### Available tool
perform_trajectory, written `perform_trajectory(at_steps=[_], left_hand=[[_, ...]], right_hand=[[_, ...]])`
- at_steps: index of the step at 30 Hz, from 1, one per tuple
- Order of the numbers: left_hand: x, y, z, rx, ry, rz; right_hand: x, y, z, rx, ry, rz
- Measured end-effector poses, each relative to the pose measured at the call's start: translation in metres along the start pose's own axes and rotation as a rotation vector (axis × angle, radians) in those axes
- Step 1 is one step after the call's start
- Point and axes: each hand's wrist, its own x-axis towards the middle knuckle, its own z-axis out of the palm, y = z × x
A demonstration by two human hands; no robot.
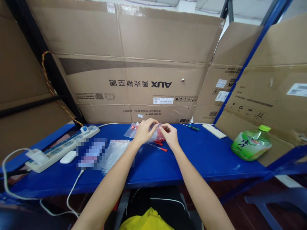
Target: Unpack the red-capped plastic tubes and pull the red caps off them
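Both hands raised just over the blue desk (192, 159), near its far middle. Left hand (143, 131) and right hand (170, 135) closed with fingertips on one small clear zip bag (155, 133), held between them, red pieces inside; exact kind not clear. Under the hands, on the desk, several red-tipped thin parts (160, 147), loose, just beside the right hand. Another clear bag (130, 130) with red contents behind the left hand. To the left, flat empty-looking plastic bags (114, 154), then a blurred patch, a white small object (67, 157) and a white power strip (61, 147) with plugs and cables. To the right, well apart: green-handled screwdriver (192, 127), white remote-like device (214, 130), green drink bottle (251, 143) lying on its side. Cardboard boxes (144, 70) standing as a wall behind.
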Motion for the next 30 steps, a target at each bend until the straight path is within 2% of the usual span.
perform_trajectory(at_steps=[14, 18, 22, 25, 30], left_hand=[[0.001, 0.002, 0.004, -0.168, 0.002, -0.057], [0.001, 0.003, 0.006, -0.200, 0.044, -0.060], [0.002, 0.002, 0.008, -0.245, 0.108, -0.158], [0.002, 0.001, 0.009, -0.283, 0.064, -0.211], [0.002, -0.001, 0.011, -0.364, -0.005, -0.178]], right_hand=[[0.000, 0.001, 0.000, 0.039, -0.064, -0.002], [0.000, -0.002, 0.001, 0.058, -0.040, 0.010], [0.000, -0.002, 0.001, 0.098, -0.011, 0.030], [0.001, 0.000, 0.000, 0.100, -0.020, 0.016], [0.000, 0.002, -0.001, 0.080, -0.055, 0.002]])
